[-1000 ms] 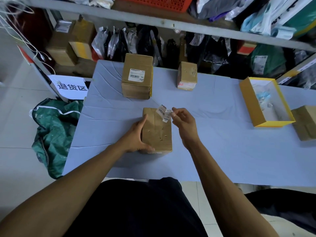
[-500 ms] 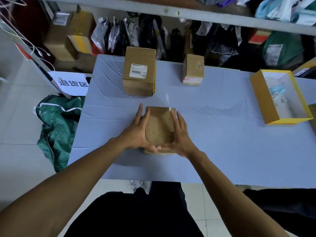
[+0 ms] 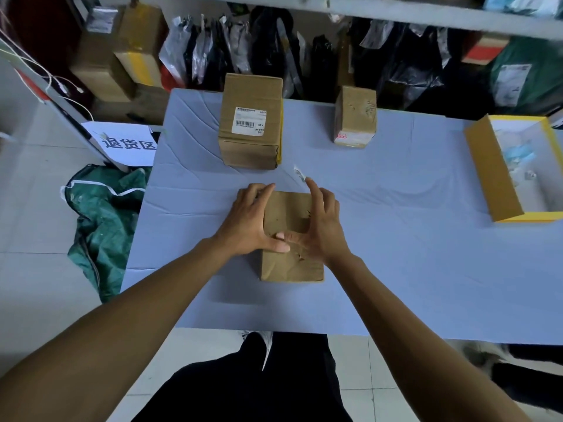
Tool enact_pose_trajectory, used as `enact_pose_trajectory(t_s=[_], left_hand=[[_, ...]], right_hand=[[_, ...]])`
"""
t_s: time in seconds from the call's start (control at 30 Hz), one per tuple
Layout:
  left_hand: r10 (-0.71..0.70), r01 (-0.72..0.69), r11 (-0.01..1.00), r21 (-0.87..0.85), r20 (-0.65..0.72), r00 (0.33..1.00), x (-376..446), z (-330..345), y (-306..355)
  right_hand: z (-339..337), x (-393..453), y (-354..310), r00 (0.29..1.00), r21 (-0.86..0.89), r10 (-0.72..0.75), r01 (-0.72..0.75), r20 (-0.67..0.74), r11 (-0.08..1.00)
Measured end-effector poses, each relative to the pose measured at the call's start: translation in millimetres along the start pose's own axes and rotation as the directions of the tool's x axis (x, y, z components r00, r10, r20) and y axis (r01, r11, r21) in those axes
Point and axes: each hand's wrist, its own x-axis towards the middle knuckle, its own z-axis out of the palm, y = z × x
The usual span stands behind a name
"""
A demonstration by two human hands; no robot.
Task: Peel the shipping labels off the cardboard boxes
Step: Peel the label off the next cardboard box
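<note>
head: box [image 3: 288, 239] now nearer, upended

hands [image 3: 292, 222] grip near box [image 3: 289, 239] | peeled label [image 3: 299, 173] at right fingertips

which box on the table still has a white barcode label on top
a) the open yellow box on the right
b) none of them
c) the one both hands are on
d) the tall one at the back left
d: the tall box at the back left bears a white barcode label on top, while the top of the box under the hands shows bare cardboard.
</note>
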Motion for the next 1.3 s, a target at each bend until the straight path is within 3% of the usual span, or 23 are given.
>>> enact_pose_trajectory(t_s=[0.1, 0.23, 0.37, 0.43, 0.53, 0.63, 0.8, 0.9, 0.97, 1.03, 1.1, 1.23, 1.3], left_hand=[[0.025, -0.031, 0.997, -0.068, -0.101, 0.995, 10, 0, -3], [-0.052, 0.016, 0.976, -0.219, -0.159, 0.986, 26, 1, -4], [-0.234, 0.112, 0.912, -0.396, -0.275, 0.933, 40, 4, 6], [-0.28, 0.133, 0.897, -0.421, -0.31, 0.908, 35, 7, 15], [-0.173, 0.124, 0.921, -0.37, -0.102, 0.98, 13, 9, 24], [0.006, 0.004, 0.988, -0.153, 0.067, 0.998, -3, 8, 19], [0.122, -0.125, 0.991, 0.05, 0.06, 0.991, 0, 10, 13], [0.062, -0.061, 0.998, -0.026, 0.056, 0.996, 5, 7, 14], [0.002, 0.001, 0.995, -0.103, 0.031, 1.0, 13, 4, 15], [-0.045, 0.032, 0.986, -0.166, -0.076, 0.996, 22, 2, 18], [-0.039, 0.014, 0.985, -0.171, -0.144, 0.989, 25, -1, 20], [0.065, -0.06, 0.998, -0.033, 0.162, 0.985, 11, -3, 12], [0.092, -0.095, 0.995, 0.011, 0.186, 0.978, 6, 1, 7]], right_hand=[[4, 12, 0, 0.997, -0.001, 0.058, -0.058, -0.056, 0.998], [7, 23, -1, 0.986, 0.001, 0.113, -0.114, -0.121, 0.993], [2, 33, -4, 0.951, 0.171, 0.263, -0.235, -0.162, 0.957], [-3, 26, -1, 0.964, 0.286, 0.246, -0.208, -0.103, 0.935], [-15, -3, 10, 0.988, 0.441, 0.138, -0.155, 0.07, 0.884], [-23, -26, 26, 0.98, 0.388, 0.043, -0.118, 0.196, 0.914], [-24, -29, 29, 0.955, 0.332, 0.047, -0.148, 0.293, 0.932], [-30, -21, 28, 0.953, 0.354, 0.043, -0.152, 0.299, 0.923], [-30, -17, 28, 0.976, 0.349, 0.083, -0.151, 0.203, 0.925], [-30, -12, 26, 0.984, 0.337, 0.152, -0.176, 0.096, 0.925], [-34, -9, 28, 0.98, 0.362, 0.154, -0.191, 0.129, 0.912], [-39, -15, 33, 0.939, 0.314, -0.013, -0.103, 0.345, 0.944], [-35, -15, 37, 0.932, 0.292, -0.02, -0.093, 0.361, 0.952]])
